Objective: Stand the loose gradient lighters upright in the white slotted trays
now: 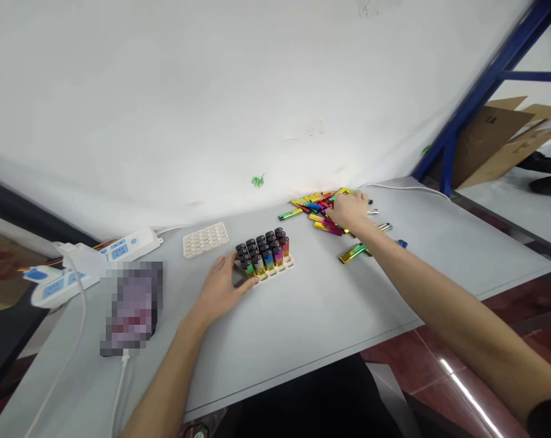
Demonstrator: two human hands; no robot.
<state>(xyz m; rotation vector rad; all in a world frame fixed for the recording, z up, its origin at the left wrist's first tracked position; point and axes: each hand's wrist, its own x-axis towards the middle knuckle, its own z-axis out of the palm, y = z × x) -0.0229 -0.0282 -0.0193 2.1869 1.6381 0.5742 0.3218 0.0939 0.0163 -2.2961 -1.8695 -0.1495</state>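
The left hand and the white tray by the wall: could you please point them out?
Left hand (218, 289): head view, on the back of the hand.
White tray (205, 240): head view, middle of its top.

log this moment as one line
left hand: at rack of upright lighters, left end | right hand: at loose lighters, grip hidden | white tray: beyond left hand

Bright, even light washes the white wall (188, 91), and there's 1 hard streak of glare on the red floor (440, 389)! Lighters (329, 229) glint, soft shadow sits under the right forearm (421, 289), coarse pixels mask the phone (136, 307), outer edges look stretched.
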